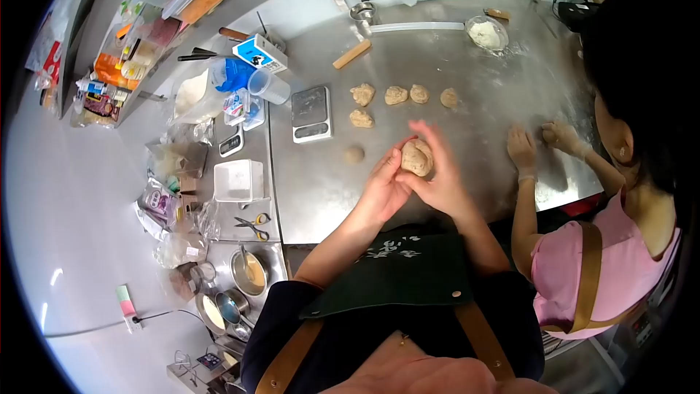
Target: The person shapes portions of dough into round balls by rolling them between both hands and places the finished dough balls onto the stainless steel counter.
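Between my two hands, above the steel table (313, 190), is a piece of dough (417, 159), tan and folded on top. My left hand (389, 184) cups it from the left side and below. From the right, my right hand (442, 175) closes round it, with the thumb under its near side and the raised fingers smeared by motion. Several rough dough lumps (396, 95) lie beyond my hands. A smoother dough ball (354, 155) sits to the left of my left hand.
To the left are a scale (311, 113), a white tub (238, 181) and scissors (253, 226). A rolling pin (351, 54) and a bowl of flour (486, 33) lie farther back. At right, a co-worker's gloved hands (565, 137) rest on the table.
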Motion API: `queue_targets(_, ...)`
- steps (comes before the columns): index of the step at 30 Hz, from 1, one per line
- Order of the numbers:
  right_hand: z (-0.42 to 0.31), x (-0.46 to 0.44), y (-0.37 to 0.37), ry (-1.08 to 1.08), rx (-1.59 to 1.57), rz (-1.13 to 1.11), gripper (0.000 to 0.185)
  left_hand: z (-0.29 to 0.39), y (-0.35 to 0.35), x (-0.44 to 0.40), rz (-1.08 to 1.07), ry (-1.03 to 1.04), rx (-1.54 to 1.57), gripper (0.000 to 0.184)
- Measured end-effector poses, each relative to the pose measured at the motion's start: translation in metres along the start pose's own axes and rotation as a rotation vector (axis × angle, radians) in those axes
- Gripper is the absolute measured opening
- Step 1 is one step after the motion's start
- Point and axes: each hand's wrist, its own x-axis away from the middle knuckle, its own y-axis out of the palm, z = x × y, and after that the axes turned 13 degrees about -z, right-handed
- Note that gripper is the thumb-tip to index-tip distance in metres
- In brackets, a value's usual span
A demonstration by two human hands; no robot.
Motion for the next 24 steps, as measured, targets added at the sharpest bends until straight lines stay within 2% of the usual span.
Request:
queue_targets(2,-0.015,-0.006,-0.014,-0.012,0.005,0.133,0.100,0.005,0.012,-0.002,-0.013,-0.010,-0.030,0.059)
queue_targets(5,-0.012,-0.003,-0.020,0.000,-0.156,-0.163,0.106,0.013,0.038,0.004,-0.026,-0.017,-0.056,0.056)
queue_targets(7,-0.009,-0.005,-0.015,0.001,-0.241,-0.153,0.082,0.008,0.024,0.006,-0.044,0.008,-0.072,0.056)
queue_targets(9,-0.001,-0.002,-0.011,0.017,-0.127,-0.181,0.066,0.002,0.017,0.008,-0.050,0.028,-0.032,0.056)
queue_targets(12,0.002,-0.002,0.011,-0.053,-0.335,0.055,0.046,-0.002,0.013,0.016,-0.032,0.033,0.012,0.056)
queue_targets(14,0.008,-0.001,0.012,-0.098,-0.212,-0.007,0.055,-0.004,0.011,0.020,-0.027,0.025,-0.058,0.057)
queue_targets(16,-0.003,-0.003,0.010,-0.110,-0.224,0.004,0.066,0.001,0.012,0.023,-0.051,0.032,-0.098,0.058)
queue_targets(18,-0.027,-0.004,0.005,-0.087,-0.374,0.087,0.080,0.005,0.009,0.026,-0.095,0.016,-0.090,0.055)
queue_targets(20,-0.041,-0.009,-0.013,-0.079,-0.176,0.012,0.092,0.007,0.001,0.026,-0.162,-0.020,-0.036,0.049)
queue_targets(21,-0.042,-0.009,-0.020,-0.073,-0.076,-0.024,0.098,0.009,0.008,0.027,-0.123,-0.044,-0.038,0.049)
queue_targets(23,-0.034,-0.006,-0.020,-0.033,-0.109,-0.149,0.075,0.015,0.028,0.027,-0.047,-0.102,-0.042,0.049)
queue_targets(24,-0.028,-0.006,-0.020,-0.021,-0.126,-0.203,0.066,0.012,0.024,0.027,-0.082,-0.079,-0.052,0.050)
